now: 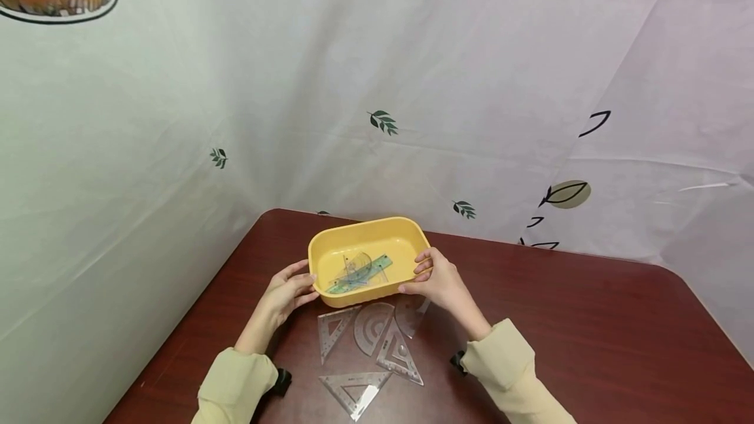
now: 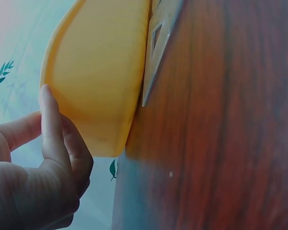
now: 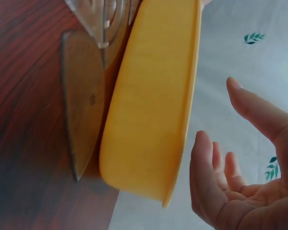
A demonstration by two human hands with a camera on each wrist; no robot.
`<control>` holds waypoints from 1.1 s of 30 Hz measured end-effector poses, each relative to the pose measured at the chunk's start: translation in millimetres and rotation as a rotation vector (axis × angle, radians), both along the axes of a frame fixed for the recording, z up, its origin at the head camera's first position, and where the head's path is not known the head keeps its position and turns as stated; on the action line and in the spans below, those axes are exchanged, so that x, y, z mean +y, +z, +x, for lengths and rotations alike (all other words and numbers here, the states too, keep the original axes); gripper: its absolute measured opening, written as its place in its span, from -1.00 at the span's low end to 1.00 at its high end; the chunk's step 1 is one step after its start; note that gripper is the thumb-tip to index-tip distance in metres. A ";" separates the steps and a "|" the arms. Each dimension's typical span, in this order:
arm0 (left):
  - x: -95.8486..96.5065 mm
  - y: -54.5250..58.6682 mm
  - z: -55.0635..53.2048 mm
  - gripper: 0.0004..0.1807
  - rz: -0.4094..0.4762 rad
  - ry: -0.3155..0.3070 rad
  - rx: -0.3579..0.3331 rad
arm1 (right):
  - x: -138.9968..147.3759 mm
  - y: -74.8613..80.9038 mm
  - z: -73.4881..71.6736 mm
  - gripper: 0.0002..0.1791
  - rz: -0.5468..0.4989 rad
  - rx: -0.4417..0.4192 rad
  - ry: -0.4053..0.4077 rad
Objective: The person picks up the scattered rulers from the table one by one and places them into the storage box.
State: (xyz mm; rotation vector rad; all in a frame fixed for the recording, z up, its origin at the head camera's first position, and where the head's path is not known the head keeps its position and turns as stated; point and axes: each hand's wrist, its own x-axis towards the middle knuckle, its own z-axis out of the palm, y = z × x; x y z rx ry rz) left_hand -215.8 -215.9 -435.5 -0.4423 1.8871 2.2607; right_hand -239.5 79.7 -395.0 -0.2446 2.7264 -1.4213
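Observation:
A yellow plastic bin [image 1: 383, 233] stands toward the back of the table. Inside lie a greenish ruler [image 1: 379, 266] and a clear protractor, overlapping other clear pieces. At its left end my left hand [image 1: 284, 292] pinches the rim, one fingertip on the edge in the left wrist view. My right hand [image 1: 443, 281] is at the right end, thumb and fingers spread; the right wrist view shows a gap between them and the bin. In front lie clear set squares [image 1: 338, 383] and two clear protractors [image 1: 360, 331], one partly hidden by the bin.
The dark red wooden table [image 1: 548, 319] stretches right and ends at rounded back corners. White cloth [image 1: 471, 84] printed with leaves hangs behind it and along its left side.

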 end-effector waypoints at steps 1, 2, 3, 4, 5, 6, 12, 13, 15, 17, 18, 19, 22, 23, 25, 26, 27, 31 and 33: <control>0.0 0.0 -0.1 -0.29 0.000 -0.001 0.000 | 1.4 -0.6 0.8 -0.38 0.025 -0.005 -0.009; -0.1 -0.1 0.0 -0.29 0.000 -0.002 0.000 | 2.7 -1.4 1.7 -0.38 0.052 -0.016 -0.014; 0.1 -0.1 0.0 -0.30 0.000 -0.002 0.001 | 3.9 -2.7 2.3 -0.38 0.079 -0.029 -0.017; 0.0 -0.1 0.3 -0.30 0.000 -0.002 0.002 | 5.1 -4.2 3.0 -0.38 0.108 -0.039 -0.014; 0.0 -0.1 0.5 -0.30 0.001 -0.001 0.003 | 6.3 -5.9 3.6 -0.38 0.134 -0.049 -0.010; -0.1 -0.2 0.6 -0.30 0.001 -0.002 0.004 | 7.0 -7.7 4.1 -0.37 0.155 -0.064 -0.007; -0.5 -1.3 0.7 -0.30 0.003 0.000 0.005 | 9.2 -16.3 6.5 -0.34 0.190 -0.087 -0.003; -0.6 -1.4 0.7 -0.30 0.004 -0.001 0.005 | 9.5 -17.2 6.7 -0.34 0.191 -0.083 -0.007; -0.6 -1.5 0.6 -0.30 0.006 -0.002 0.006 | 10.1 -18.8 7.2 -0.35 0.196 -0.080 -0.013; -0.6 -1.4 0.7 -0.31 0.006 -0.001 0.006 | 10.9 -19.6 7.5 -0.36 0.206 -0.091 -0.022; -0.7 -1.3 0.6 -0.31 0.006 -0.003 0.006 | 11.3 -20.0 7.6 -0.37 0.215 -0.100 -0.024; -0.8 -1.3 0.5 -0.30 0.005 -0.004 0.006 | 11.7 -20.5 7.3 -0.38 0.224 -0.114 -0.025; -1.1 -1.1 0.0 -0.30 0.002 -0.003 0.006 | 12.5 -22.1 5.6 -0.38 0.260 -0.156 -0.018; -1.2 -1.1 -0.2 -0.30 0.001 -0.003 0.006 | 12.6 -22.9 4.8 -0.38 0.274 -0.166 -0.013; -1.5 -1.1 -0.3 -0.30 -0.003 -0.002 0.004 | 12.7 -25.2 2.6 -0.37 0.297 -0.173 0.000; -1.6 -1.1 -0.3 -0.30 -0.004 0.000 0.002 | 12.5 -26.4 1.6 -0.36 0.310 -0.166 0.005; -1.6 -1.0 -0.2 -0.30 -0.004 0.001 0.001 | 12.3 -28.0 0.5 -0.38 0.324 -0.153 0.013; -1.2 -1.0 0.4 -0.30 -0.001 -0.002 -0.002 | 10.3 -34.6 -1.6 -0.39 0.407 -0.098 0.036; -0.9 -0.9 0.8 -0.30 0.003 -0.004 -0.001 | 8.9 -37.3 -1.4 -0.35 0.454 -0.079 0.040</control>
